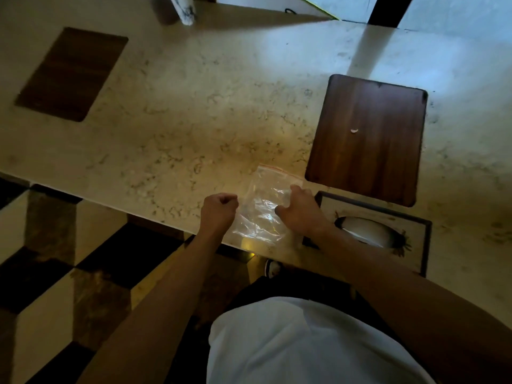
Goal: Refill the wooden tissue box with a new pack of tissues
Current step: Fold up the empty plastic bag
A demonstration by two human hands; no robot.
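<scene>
A clear, empty-looking plastic bag [263, 206] with a red zip strip lies on the marble counter [180, 120] near its front edge. My left hand [219, 209] is closed at the bag's left edge and seems to pinch it. My right hand [299, 212] rests on the bag's right side with its fingers curled over the plastic. Right of my right hand stands the wooden tissue box [415, 234], its oval top slot showing white tissue [365, 231]. My right forearm covers the box's near-left corner.
A dark wooden board [368, 139] with a small white scrap on it lies just behind the tissue box. Another dark wooden board [72, 73] lies at the counter's far left. A white marbled object [182, 9] stands at the back. A checkered floor is below the counter edge.
</scene>
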